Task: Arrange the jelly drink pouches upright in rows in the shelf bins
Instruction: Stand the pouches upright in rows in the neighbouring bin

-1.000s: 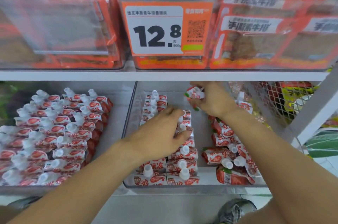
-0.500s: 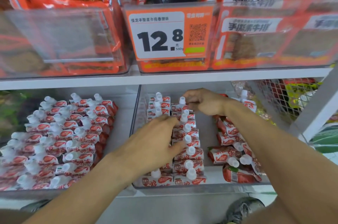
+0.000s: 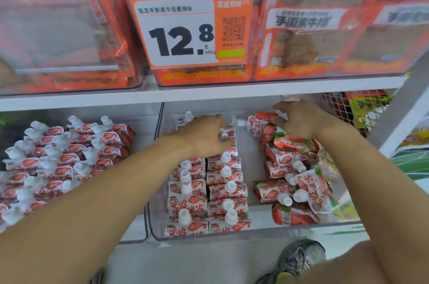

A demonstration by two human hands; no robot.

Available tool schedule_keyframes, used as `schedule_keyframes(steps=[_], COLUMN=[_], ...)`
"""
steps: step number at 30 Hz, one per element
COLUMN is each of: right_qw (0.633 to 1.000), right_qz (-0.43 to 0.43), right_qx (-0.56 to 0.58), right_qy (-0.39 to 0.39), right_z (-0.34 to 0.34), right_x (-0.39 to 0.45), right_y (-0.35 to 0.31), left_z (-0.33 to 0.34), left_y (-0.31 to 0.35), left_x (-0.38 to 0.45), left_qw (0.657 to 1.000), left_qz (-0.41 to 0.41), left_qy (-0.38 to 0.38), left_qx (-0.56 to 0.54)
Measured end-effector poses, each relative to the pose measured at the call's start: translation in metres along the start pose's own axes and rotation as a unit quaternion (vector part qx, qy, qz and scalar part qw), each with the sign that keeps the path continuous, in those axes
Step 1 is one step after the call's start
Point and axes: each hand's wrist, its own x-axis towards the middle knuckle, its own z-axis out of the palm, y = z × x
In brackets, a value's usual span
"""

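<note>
White shop shelving (image 3: 255,92) fills the view, seen from above by the person working at it. On the upper shelf, clear bins hold orange snack packets, and a price tag (image 3: 185,30) reads 12.8. On the lower shelf sit two clear bins. The left bin (image 3: 139,235) holds a crowded batch of red-and-white jelly drink pouches (image 3: 67,156) with white caps. In the middle bin (image 3: 232,236), two neat rows of pouches (image 3: 209,193) stand upright along its left side, caps up. A loose pile of pouches (image 3: 294,181) lies jumbled on its right side, with bare bin floor between rows and pile.

Both bare arms reach into the middle bin. The left hand (image 3: 204,136) rests, fingers curled, on the far end of the upright rows, pressing on the pouch tops. The right hand (image 3: 299,121), fingers bent and partly spread, closes around a tilted pouch (image 3: 257,124) at the far end of the pile. A shoe (image 3: 299,258) shows on the floor below.
</note>
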Motion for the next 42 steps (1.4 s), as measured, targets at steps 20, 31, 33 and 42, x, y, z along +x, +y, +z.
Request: schedule_keyframes(steps=[20,31,33,42], right_qw=[0.97,0.967,0.966,0.957], right_qz=[-0.174,-0.223,-0.24,-0.29], right_qx=[0.166,0.122,0.098,0.007], right_qy=[0.035,-0.014,0.002,0.026], right_z=[0.035,0.03,0.03,0.026], right_x=[0.02,0.027,0.028,0.031], right_y=[-0.075,-0.063,-0.072,-0.081], left_z=[-0.01,0.029,0.032,0.033], left_y=[-0.009,-0.042,-0.043,-0.047], left_x=[-0.036,-0.131,-0.13,-0.129], left_qw=[0.995,0.921,0.911,0.889], left_qz=[0.091,-0.005,-0.005,0.012], left_qy=[0.031,0.336,0.341,0.344], left_qx=[0.04,-0.196,-0.232,-0.302])
